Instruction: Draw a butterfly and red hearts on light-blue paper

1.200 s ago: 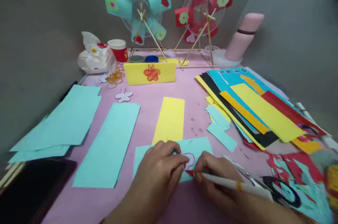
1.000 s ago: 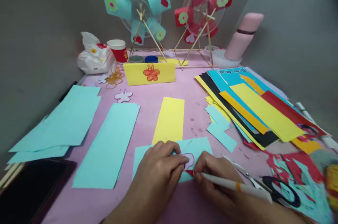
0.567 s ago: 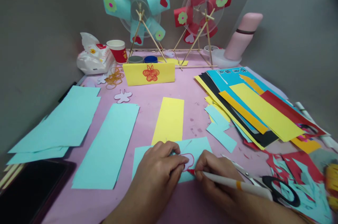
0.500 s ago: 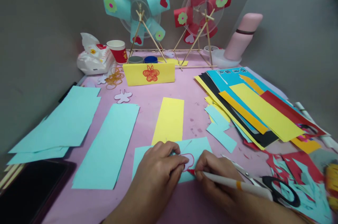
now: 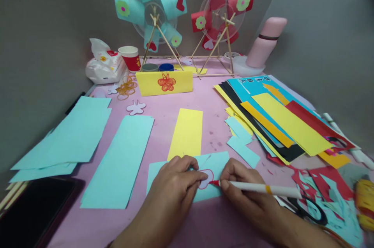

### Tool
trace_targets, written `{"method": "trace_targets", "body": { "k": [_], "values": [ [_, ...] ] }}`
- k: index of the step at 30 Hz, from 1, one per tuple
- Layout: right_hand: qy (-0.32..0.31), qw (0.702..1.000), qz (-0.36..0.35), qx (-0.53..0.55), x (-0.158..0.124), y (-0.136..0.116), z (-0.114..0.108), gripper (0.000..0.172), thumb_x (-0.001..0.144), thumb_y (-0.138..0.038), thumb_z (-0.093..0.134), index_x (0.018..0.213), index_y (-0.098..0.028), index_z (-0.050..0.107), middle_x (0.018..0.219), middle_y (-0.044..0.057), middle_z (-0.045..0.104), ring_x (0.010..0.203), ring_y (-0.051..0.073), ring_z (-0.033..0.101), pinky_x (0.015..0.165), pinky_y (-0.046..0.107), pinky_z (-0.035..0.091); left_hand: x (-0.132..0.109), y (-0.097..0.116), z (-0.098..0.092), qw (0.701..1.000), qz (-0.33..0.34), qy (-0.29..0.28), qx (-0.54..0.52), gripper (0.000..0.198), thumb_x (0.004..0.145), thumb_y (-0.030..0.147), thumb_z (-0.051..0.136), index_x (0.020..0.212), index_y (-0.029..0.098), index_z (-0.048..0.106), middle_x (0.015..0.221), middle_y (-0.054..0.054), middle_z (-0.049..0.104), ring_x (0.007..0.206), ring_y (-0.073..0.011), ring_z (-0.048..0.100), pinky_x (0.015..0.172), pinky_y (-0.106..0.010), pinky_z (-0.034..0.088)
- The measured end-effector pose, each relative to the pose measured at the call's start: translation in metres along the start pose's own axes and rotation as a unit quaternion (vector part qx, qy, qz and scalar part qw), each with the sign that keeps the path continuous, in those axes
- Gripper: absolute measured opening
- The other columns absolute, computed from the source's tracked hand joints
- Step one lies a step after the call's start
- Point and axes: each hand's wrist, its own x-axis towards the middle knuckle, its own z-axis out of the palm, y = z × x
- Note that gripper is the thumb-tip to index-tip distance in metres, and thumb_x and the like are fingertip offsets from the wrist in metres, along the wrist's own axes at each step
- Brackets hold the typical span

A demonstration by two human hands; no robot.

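Note:
My left hand point(image 5: 178, 182) presses a small pale lilac paper cutout point(image 5: 206, 176) against a light blue paper sheet point(image 5: 217, 158), its thumb and fingertips drawn together. The fingers hide part of the cutout; a rounded lobe with a red outline shows. In my right hand point(image 5: 248, 189) is a white marker point(image 5: 263, 188), held nearly level in a pinch. Its red tip touches or nearly touches the cutout's right edge. Black-handled scissors point(image 5: 309, 209) lie partly hidden behind my right hand. A yellow paper strip point(image 5: 187, 131) lies just beyond the blue sheet.
Light blue sheets point(image 5: 67, 135) and a dark phone point(image 5: 37, 209) lie on the left. Stacked coloured paper point(image 5: 263, 119) and paper scraps point(image 5: 327, 197) fill the right. Two paper-bladed wheels on stick stands point(image 5: 154, 18), a paper cup point(image 5: 129, 59) and a pink bottle point(image 5: 267, 41) stand behind.
The marker's tip has gone from the cutout's lower edge, by my left thumb, up to its right edge. My right hand has risen slightly and the marker lies more level. My left hand stays put.

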Motion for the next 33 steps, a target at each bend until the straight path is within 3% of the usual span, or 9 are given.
{"method": "trace_targets", "body": {
  "k": [6, 12, 19, 33],
  "values": [
    [0.015, 0.999, -0.041, -0.008, 0.000, -0.008, 0.004, 0.013, 0.085, -0.015, 0.041, 0.074, -0.023, 0.043, 0.055, -0.008, 0.041, 0.049, 0.011, 0.039, 0.046, 0.022, 0.026, 0.000, -0.003, -0.005, 0.999, 0.015, -0.031, -0.011, 0.024, 0.090, 0.017, 0.049, 0.091, 0.031, 0.068, 0.088, 0.002, 0.057, 0.085, -0.0143, 0.052, 0.071, -0.027, 0.037],
    [-0.022, 0.996, -0.085, 0.007, 0.000, -0.027, 0.015, 0.014, 0.084, -0.015, 0.038, 0.072, -0.022, 0.039, 0.054, -0.008, 0.038, 0.045, 0.009, 0.038, 0.044, 0.021, 0.028, 0.000, -0.004, -0.008, 0.999, 0.027, -0.033, -0.003, 0.020, 0.091, 0.025, 0.050, 0.091, 0.031, 0.069, 0.089, 0.001, 0.058, 0.086, -0.0141, 0.052, 0.073, -0.027, 0.038],
    [0.024, 0.992, -0.126, -0.021, 0.000, -0.014, 0.027, 0.012, 0.084, -0.015, 0.038, 0.075, -0.023, 0.039, 0.052, -0.009, 0.034, 0.040, 0.009, 0.034, 0.041, 0.021, 0.027, 0.000, -0.008, -0.008, 0.998, 0.043, -0.040, 0.009, 0.025, 0.090, 0.020, 0.048, 0.095, 0.031, 0.069, 0.097, -0.002, 0.060, 0.090, -0.0177, 0.054, 0.074, -0.030, 0.040],
    [0.016, 0.990, -0.127, -0.064, 0.002, -0.014, 0.026, 0.013, 0.084, -0.013, 0.039, 0.075, -0.023, 0.040, 0.052, -0.010, 0.035, 0.040, 0.009, 0.036, 0.042, 0.021, 0.026, 0.000, -0.009, -0.007, 0.998, 0.042, -0.036, 0.008, 0.025, 0.090, 0.019, 0.047, 0.093, 0.030, 0.069, 0.097, -0.002, 0.061, 0.088, -0.0187, 0.055, 0.073, -0.032, 0.041]
  ]
}}
